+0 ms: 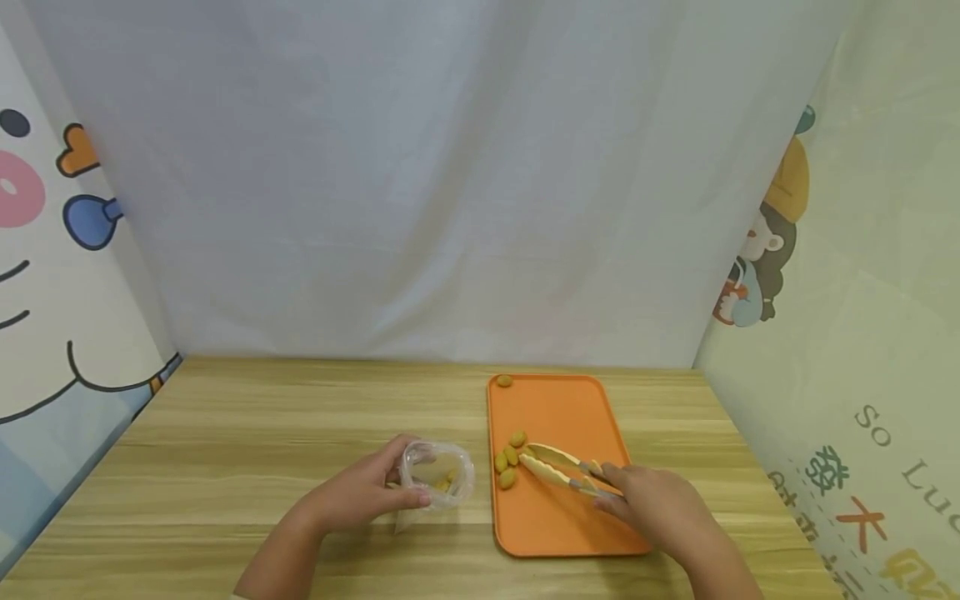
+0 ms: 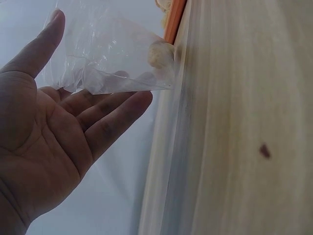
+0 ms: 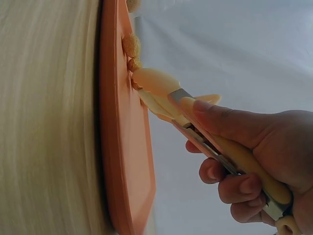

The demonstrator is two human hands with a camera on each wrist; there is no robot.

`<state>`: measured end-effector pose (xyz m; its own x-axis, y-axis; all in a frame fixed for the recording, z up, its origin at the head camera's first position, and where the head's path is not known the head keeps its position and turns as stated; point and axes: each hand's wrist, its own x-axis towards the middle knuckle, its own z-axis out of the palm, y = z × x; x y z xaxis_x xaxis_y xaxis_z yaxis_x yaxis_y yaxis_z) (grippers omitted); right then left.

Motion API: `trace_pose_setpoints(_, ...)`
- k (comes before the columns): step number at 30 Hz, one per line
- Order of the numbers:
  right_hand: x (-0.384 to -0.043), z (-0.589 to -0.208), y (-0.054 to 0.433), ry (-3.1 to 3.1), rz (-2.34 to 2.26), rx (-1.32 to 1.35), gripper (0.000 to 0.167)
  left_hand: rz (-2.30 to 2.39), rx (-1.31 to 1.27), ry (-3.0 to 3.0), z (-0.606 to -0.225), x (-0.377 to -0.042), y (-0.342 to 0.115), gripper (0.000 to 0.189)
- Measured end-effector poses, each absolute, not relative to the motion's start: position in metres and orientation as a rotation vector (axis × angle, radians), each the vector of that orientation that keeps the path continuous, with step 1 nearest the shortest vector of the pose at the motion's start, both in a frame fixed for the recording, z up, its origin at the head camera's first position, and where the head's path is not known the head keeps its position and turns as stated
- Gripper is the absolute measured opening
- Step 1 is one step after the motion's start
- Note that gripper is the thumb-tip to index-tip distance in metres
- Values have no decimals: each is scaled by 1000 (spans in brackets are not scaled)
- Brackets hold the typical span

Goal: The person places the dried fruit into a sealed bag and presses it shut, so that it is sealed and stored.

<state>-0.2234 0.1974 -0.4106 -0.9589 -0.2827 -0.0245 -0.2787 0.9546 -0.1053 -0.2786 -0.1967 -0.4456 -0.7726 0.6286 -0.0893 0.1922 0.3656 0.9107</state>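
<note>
The left hand (image 1: 367, 492) is holding a clear bag (image 1: 437, 477) upright on the table (image 1: 262, 433), thumb and straight fingers pinching its mouth; yellow pieces are lying inside. The bag is standing just beside the left edge of the orange tray (image 1: 562, 408). The right hand (image 1: 660, 508) is gripping the tongs (image 1: 558, 468), fingers curled round their handles, tips lying close together beside three nuggets (image 1: 508, 458) near the tray's left rim. Another nugget is sitting at the far corner. Bare wood is stretching left and behind.

Wooden table (image 1: 262, 433) — orange tray (image 1: 558, 417) right of centre, clear plastic bag (image 1: 438, 479) beside it.
</note>
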Motion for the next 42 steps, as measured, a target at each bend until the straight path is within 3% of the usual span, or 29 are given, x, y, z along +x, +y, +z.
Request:
trace_pose_setpoints(16,-225,-414,200,3255,-185,-654,52,1342,701,2272,-451,-280,-194,59)
trace_pose_setpoints(28,-221,-412,186,3363,-255,-1059,42,1336,706,2278,-454,-282,-194,59)
trace_pose_setpoints(42,-217,-408,171,3354,-213,-1193,43,1333,700,2254,-452,-281,-193,60)
